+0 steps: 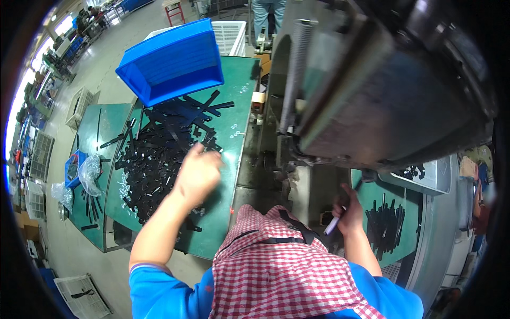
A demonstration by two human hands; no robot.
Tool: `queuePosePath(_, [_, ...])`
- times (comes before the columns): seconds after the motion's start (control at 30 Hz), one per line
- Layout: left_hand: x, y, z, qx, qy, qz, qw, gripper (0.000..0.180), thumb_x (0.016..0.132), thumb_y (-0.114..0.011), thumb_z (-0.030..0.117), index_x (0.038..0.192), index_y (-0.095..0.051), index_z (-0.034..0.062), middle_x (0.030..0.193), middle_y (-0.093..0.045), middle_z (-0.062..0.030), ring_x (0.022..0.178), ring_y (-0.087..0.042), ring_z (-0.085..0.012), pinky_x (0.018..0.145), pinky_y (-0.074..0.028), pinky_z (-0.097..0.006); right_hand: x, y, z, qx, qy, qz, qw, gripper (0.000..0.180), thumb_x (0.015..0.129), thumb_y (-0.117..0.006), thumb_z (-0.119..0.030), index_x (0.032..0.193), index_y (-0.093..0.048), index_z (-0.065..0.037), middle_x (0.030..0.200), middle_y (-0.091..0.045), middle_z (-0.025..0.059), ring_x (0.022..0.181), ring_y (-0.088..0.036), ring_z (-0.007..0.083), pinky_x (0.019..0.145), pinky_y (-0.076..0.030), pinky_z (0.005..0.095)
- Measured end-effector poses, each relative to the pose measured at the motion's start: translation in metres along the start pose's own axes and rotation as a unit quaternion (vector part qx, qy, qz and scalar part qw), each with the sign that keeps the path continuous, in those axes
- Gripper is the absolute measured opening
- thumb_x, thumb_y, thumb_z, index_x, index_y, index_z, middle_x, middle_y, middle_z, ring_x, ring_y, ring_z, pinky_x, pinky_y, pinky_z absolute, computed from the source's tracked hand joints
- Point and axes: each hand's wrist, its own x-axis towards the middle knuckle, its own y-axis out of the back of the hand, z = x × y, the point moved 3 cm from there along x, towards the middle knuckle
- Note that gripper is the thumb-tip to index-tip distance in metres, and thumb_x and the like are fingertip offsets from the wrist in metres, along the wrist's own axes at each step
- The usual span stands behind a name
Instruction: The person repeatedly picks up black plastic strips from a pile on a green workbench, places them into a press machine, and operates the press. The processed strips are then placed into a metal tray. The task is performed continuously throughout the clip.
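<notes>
Checked red-and-white cloth (276, 266) hangs nearest, over blue sleeves (159, 292). Of the two hands, the right hand (348, 212) sits low beside the machine, curled around a slim white stick-like tool (332, 225) that pokes out below the fist. The left hand (197, 173) reaches over the green desk (234, 106), fingers bent down onto the edge of a heap of black flat strips (159, 154); whether it has one pinched cannot be told. Right of the right hand, a smaller bunch of black strips (385, 226) lies on a second green surface. Beyond the heap, a blue plastic bin (172, 61) stands tilted at the desk's far end, its open side facing the strips. A large grey metal machine (393, 90) fills the upper right.
</notes>
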Motion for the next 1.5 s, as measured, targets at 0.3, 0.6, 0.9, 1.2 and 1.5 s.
queuePosePath(0.3, [-0.005,0.048,0.09,-0.684,0.114,0.52,0.499,0.025,0.083,-0.047,-0.011,0.07,-0.041,0.0104,0.086,-0.058,-0.0032,0.096,-0.055,-0.0217,0.104,-0.029,-0.054,0.004,-0.085,-0.017,-0.202,0.143,-0.329,0.911,0.049,0.095,-0.035,-0.041,0.092,-0.059,0.002,0.069,-0.055,0.0061,0.06,-0.047,0.0107,0.058,-0.038,0.0237])
queuePosePath(0.6, [-0.012,0.04,0.088,-0.797,0.103,0.529,0.272,0.028,0.079,-0.043,-0.019,0.072,-0.042,0.0081,0.089,-0.055,-0.0027,0.1,-0.052,-0.0176,0.107,-0.023,-0.056,-0.009,-0.097,-0.026,-0.177,-0.012,-0.42,0.89,0.055,0.094,-0.034,-0.047,0.083,-0.057,0.002,0.058,-0.049,0.0053,0.049,-0.042,0.011,0.048,-0.035,0.0249])
queuePosePath(0.9, [-0.004,0.009,0.096,-0.797,0.162,0.537,0.223,0.029,0.078,-0.047,-0.018,0.068,-0.042,0.0088,0.089,-0.054,-0.0022,0.097,-0.05,-0.0148,0.108,-0.023,-0.053,-0.017,-0.112,-0.02,-0.205,-0.048,-0.476,0.854,0.05,0.097,-0.033,-0.039,0.076,-0.054,0.001,0.063,-0.051,0.006,0.052,-0.043,0.0114,0.053,-0.036,0.0258])
queuePosePath(1.2, [-0.01,-0.002,0.091,-0.787,0.161,0.557,0.21,0.029,0.078,-0.046,-0.018,0.068,-0.042,0.0093,0.089,-0.054,-0.0031,0.098,-0.051,-0.0158,0.108,-0.023,-0.052,-0.016,-0.128,-0.013,-0.206,-0.065,-0.489,0.845,0.053,0.096,-0.032,-0.045,0.075,-0.054,-0.001,0.06,-0.05,0.0039,0.05,-0.044,0.01,0.052,-0.036,0.0235])
queuePosePath(1.5, [-0.019,-0.031,0.105,-0.745,0.248,0.58,0.219,0.028,0.079,-0.042,-0.017,0.074,-0.041,0.0106,0.088,-0.049,-0.004,0.094,-0.05,-0.0186,0.102,-0.033,-0.052,-0.015,-0.129,-0.003,-0.18,-0.096,-0.459,0.865,0.055,0.093,-0.036,-0.05,0.074,-0.054,-0.001,0.056,-0.049,0.0054,0.048,-0.042,0.0104,0.048,-0.034,0.0242])
